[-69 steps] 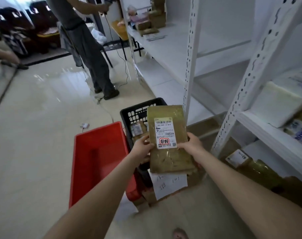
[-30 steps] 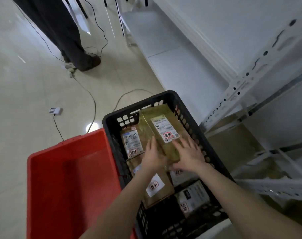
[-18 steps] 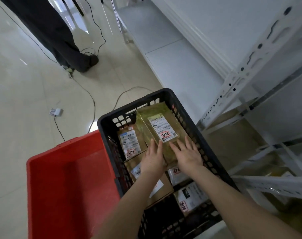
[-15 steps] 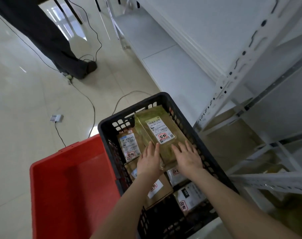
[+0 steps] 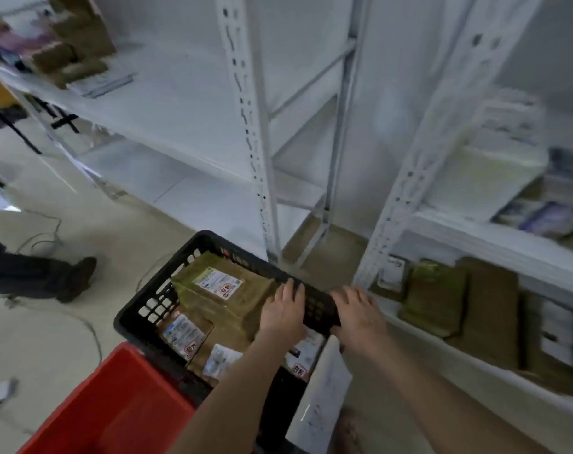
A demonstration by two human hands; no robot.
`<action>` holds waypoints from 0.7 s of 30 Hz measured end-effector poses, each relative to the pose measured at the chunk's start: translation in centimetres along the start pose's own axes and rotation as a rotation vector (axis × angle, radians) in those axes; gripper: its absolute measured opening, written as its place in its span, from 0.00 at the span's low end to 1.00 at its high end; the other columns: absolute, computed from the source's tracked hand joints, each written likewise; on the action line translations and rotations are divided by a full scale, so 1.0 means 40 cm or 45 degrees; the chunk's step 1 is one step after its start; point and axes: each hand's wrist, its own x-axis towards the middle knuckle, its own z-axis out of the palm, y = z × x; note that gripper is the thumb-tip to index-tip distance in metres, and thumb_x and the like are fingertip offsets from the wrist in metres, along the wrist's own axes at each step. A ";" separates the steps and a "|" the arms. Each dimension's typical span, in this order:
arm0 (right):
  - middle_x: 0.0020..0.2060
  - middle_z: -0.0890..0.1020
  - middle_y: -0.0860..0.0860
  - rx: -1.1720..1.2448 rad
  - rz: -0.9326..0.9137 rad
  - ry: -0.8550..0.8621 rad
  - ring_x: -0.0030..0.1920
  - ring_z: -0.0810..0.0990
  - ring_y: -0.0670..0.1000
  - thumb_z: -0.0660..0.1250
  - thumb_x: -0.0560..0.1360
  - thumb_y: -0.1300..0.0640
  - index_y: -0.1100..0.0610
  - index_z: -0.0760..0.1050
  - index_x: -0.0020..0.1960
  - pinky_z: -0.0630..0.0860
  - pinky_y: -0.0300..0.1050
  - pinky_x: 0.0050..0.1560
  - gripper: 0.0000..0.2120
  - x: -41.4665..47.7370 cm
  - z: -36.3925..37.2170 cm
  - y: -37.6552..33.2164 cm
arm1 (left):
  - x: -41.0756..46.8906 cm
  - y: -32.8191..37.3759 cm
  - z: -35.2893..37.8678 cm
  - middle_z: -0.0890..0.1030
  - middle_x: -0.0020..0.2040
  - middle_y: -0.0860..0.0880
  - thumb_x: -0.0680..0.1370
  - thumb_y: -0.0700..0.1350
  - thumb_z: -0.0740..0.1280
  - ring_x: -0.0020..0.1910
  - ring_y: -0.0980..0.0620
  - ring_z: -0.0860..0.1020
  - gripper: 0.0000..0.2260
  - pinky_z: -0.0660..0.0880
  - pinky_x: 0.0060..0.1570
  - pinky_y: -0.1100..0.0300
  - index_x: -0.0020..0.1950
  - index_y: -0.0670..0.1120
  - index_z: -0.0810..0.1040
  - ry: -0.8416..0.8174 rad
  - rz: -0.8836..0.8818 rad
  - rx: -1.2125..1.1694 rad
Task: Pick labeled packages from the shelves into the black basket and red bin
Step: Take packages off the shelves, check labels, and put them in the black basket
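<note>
Already the large olive-brown flat package with a white printed label (image 5: 218, 290) lies inside the black perforated plastic basket (image 5: 137, 309), label up, on top of the other parcels at the basket's far end. Below and beside it are several smaller brown labeled packages (image 5: 183, 334), so the basket holds a fair pile.

Neither hand holds anything. The left hand (image 5: 283, 314) is flat with straight fingers at the right end of the top package, by the basket's right wall; motion blur hides whether it touches the parcel or hangs just above it. The right hand (image 5: 357, 311) is apart from it, fingers spread and loose, past the basket's right rim on the shelf side.

The red plastic bin (image 5: 121, 404) stands just beside the basket on its left, and no package shows in the part of it that is in view. A white sheet of paper (image 5: 324, 398) hangs on the basket's near right side.

Further right, the white metal shelf unit (image 5: 494, 244) carries a row of olive-brown flat parcels (image 5: 435, 299) on its low level and paler bundles higher up, all blurred. More brown boxes (image 5: 72, 54) sit on a far shelf at upper left. Another person's dark trouser leg and shoe (image 5: 79, 278) stand on the pale tiled floor at left.

By my reckoning this placement is finished and the task is partly done: many shelf parcels remain to pick, and the red bin has apparently received little.
</note>
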 end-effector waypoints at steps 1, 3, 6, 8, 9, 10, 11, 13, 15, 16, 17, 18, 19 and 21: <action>0.72 0.61 0.53 0.018 0.060 0.054 0.74 0.55 0.58 0.67 0.73 0.49 0.49 0.58 0.74 0.60 0.55 0.71 0.33 -0.039 -0.023 0.033 | -0.008 0.041 -0.022 0.50 0.78 0.43 0.73 0.53 0.71 0.76 0.43 0.54 0.43 0.61 0.70 0.49 0.78 0.46 0.46 0.024 0.053 0.018; 0.73 0.60 0.52 0.046 0.183 0.149 0.74 0.55 0.58 0.65 0.73 0.56 0.49 0.58 0.74 0.60 0.54 0.69 0.32 -0.121 -0.067 0.107 | -0.022 0.134 -0.066 0.53 0.77 0.43 0.74 0.52 0.71 0.74 0.43 0.57 0.41 0.63 0.69 0.50 0.77 0.47 0.49 0.076 0.189 0.065; 0.72 0.61 0.53 0.032 0.349 0.270 0.74 0.55 0.58 0.66 0.74 0.55 0.50 0.59 0.73 0.60 0.53 0.70 0.31 -0.253 -0.123 0.235 | -0.054 0.298 -0.117 0.54 0.76 0.43 0.75 0.51 0.69 0.74 0.43 0.59 0.37 0.63 0.68 0.50 0.77 0.47 0.50 0.166 0.391 0.128; 0.70 0.63 0.54 0.013 0.454 0.340 0.73 0.58 0.58 0.68 0.72 0.50 0.50 0.61 0.72 0.61 0.53 0.69 0.31 -0.342 -0.157 0.319 | -0.082 0.420 -0.147 0.55 0.76 0.44 0.74 0.51 0.70 0.74 0.44 0.58 0.39 0.63 0.69 0.50 0.77 0.47 0.50 0.214 0.513 0.198; 0.70 0.64 0.54 0.020 0.506 0.374 0.71 0.60 0.58 0.68 0.72 0.49 0.50 0.62 0.71 0.61 0.53 0.69 0.31 -0.388 -0.173 0.359 | -0.098 0.483 -0.162 0.55 0.76 0.44 0.74 0.50 0.70 0.74 0.44 0.59 0.39 0.63 0.69 0.50 0.77 0.46 0.51 0.236 0.573 0.216; 0.69 0.64 0.55 0.032 0.559 0.406 0.70 0.61 0.58 0.67 0.72 0.50 0.50 0.62 0.71 0.62 0.53 0.69 0.29 -0.434 -0.188 0.397 | -0.114 0.547 -0.175 0.57 0.75 0.44 0.74 0.48 0.70 0.73 0.44 0.59 0.37 0.63 0.69 0.50 0.76 0.46 0.52 0.261 0.637 0.231; 0.69 0.64 0.55 0.041 0.607 0.440 0.70 0.61 0.58 0.65 0.74 0.51 0.51 0.62 0.71 0.62 0.52 0.68 0.27 -0.484 -0.201 0.436 | -0.133 0.612 -0.186 0.58 0.75 0.44 0.74 0.46 0.69 0.73 0.44 0.60 0.36 0.64 0.68 0.49 0.76 0.46 0.54 0.289 0.702 0.250; 0.70 0.63 0.56 0.029 0.688 0.508 0.69 0.61 0.58 0.60 0.76 0.53 0.52 0.62 0.71 0.63 0.52 0.67 0.24 -0.590 -0.216 0.521 | -0.174 0.748 -0.198 0.58 0.75 0.43 0.74 0.44 0.67 0.72 0.43 0.60 0.34 0.65 0.68 0.49 0.76 0.47 0.54 0.337 0.825 0.290; 0.69 0.64 0.56 0.014 0.761 0.563 0.69 0.62 0.59 0.60 0.76 0.53 0.52 0.62 0.71 0.64 0.52 0.65 0.24 -0.706 -0.229 0.613 | -0.226 0.891 -0.200 0.59 0.74 0.44 0.74 0.45 0.67 0.72 0.44 0.61 0.34 0.65 0.68 0.50 0.76 0.46 0.54 0.374 0.937 0.312; 0.68 0.64 0.56 0.012 0.801 0.582 0.68 0.62 0.58 0.62 0.75 0.52 0.52 0.63 0.70 0.65 0.52 0.64 0.24 -0.767 -0.235 0.661 | -0.255 0.966 -0.198 0.59 0.74 0.44 0.74 0.46 0.68 0.72 0.44 0.61 0.34 0.65 0.68 0.50 0.76 0.46 0.55 0.396 0.992 0.318; 0.68 0.65 0.56 0.007 0.839 0.594 0.67 0.62 0.58 0.63 0.75 0.51 0.52 0.63 0.69 0.65 0.52 0.63 0.25 -0.828 -0.243 0.709 | -0.286 1.041 -0.195 0.58 0.75 0.44 0.74 0.49 0.68 0.72 0.44 0.61 0.34 0.64 0.67 0.50 0.76 0.46 0.55 0.418 1.041 0.313; 0.67 0.65 0.56 -0.005 0.869 0.600 0.67 0.62 0.58 0.64 0.74 0.49 0.52 0.63 0.69 0.65 0.52 0.63 0.25 -0.889 -0.250 0.758 | -0.318 1.117 -0.191 0.57 0.75 0.44 0.74 0.51 0.69 0.72 0.44 0.61 0.35 0.64 0.67 0.49 0.76 0.46 0.55 0.431 1.078 0.297; 0.67 0.64 0.56 -0.016 0.894 0.598 0.68 0.62 0.58 0.64 0.74 0.49 0.52 0.62 0.69 0.65 0.53 0.63 0.26 -0.949 -0.259 0.807 | -0.350 1.191 -0.188 0.57 0.76 0.44 0.74 0.52 0.69 0.73 0.44 0.60 0.36 0.64 0.68 0.49 0.76 0.47 0.55 0.433 1.110 0.281; 0.69 0.62 0.56 -0.029 0.950 0.614 0.69 0.60 0.59 0.63 0.75 0.51 0.52 0.60 0.71 0.63 0.54 0.65 0.27 -1.072 -0.274 0.905 | -0.415 1.339 -0.179 0.55 0.77 0.45 0.75 0.51 0.69 0.74 0.44 0.58 0.36 0.63 0.69 0.49 0.76 0.47 0.54 0.441 1.175 0.284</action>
